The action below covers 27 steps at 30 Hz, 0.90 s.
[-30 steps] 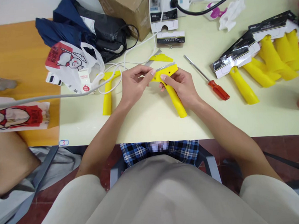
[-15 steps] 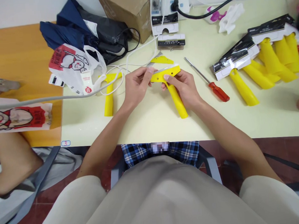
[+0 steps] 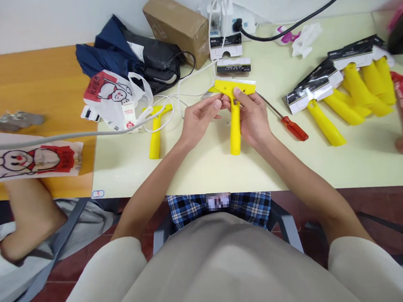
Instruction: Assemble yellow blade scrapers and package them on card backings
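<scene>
- Right hand [image 3: 254, 120]: grip closed around the upper handle of the yellow scraper [image 3: 234, 121], thumb tip pressed on the head just below the blade edge.
- Left hand [image 3: 199, 119]: fingertips pinched together against the left side of the scraper head, where head meets handle. Whether a small part sits between those fingertips cannot be told.
- Scraper position: held upright in view, T-shaped head away from the person, handle end pointing back toward the body, low over the middle of the pale tabletop [image 3: 202, 169].
- Judged step: seating or aligning the head parts. To do it well, keep the right hand as the fixed clamp and let only the left fingertips adjust; keep finger pads on the plastic, away from the thin front edge; rest the handle end on the tabletop for steadiness.
- Just behind the head: a loose yellow plate [image 3: 214, 90], partly hidden.
- Right of the hands: a red-handled screwdriver [image 3: 284, 118], shaft running toward the scraper head, within reach.
- Left of the hands: a second scraper [image 3: 155, 131] lying flat, crossed by a white cable [image 3: 171, 108].
- Far right: a pile of packaged scrapers [image 3: 351, 87].
- Rear of the tabletop: a cardboard box [image 3: 176, 27], a power strip [image 3: 226, 28], a printed plastic bag [image 3: 114, 99].
</scene>
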Each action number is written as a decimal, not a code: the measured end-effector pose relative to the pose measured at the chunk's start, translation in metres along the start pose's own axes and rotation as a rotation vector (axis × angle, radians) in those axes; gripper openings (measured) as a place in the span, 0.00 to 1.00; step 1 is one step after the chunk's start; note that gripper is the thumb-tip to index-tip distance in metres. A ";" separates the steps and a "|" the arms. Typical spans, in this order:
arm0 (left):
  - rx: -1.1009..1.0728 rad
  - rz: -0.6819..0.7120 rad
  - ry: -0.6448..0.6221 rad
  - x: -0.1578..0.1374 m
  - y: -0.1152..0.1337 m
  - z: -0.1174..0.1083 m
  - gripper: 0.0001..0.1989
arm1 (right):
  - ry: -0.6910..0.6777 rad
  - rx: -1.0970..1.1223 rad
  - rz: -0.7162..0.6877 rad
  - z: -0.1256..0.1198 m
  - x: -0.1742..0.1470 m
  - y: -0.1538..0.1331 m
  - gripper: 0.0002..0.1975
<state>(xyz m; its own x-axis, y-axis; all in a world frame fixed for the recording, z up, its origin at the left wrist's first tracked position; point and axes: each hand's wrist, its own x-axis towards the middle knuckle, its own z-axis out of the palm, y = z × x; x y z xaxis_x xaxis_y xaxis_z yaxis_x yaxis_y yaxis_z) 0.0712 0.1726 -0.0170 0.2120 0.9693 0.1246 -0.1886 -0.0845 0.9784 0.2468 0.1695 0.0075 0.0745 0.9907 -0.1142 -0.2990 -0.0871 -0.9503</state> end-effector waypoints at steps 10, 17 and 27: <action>-0.310 -0.159 0.210 0.013 0.018 -0.024 0.17 | -0.149 0.074 0.064 0.055 0.010 -0.001 0.32; -0.297 -0.183 0.286 0.019 0.012 -0.040 0.20 | -0.341 -0.601 -0.087 0.008 0.044 -0.033 0.33; -0.223 -0.264 0.271 0.005 0.003 -0.052 0.25 | -0.816 -1.410 0.044 -0.016 0.053 -0.053 0.04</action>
<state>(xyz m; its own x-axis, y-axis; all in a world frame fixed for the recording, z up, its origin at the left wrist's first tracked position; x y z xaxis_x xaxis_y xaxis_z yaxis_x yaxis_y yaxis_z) 0.0221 0.1895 -0.0217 0.0276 0.9790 -0.2019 -0.3702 0.1976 0.9077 0.2821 0.2252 0.0474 -0.5427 0.7342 -0.4078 0.8057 0.3180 -0.4997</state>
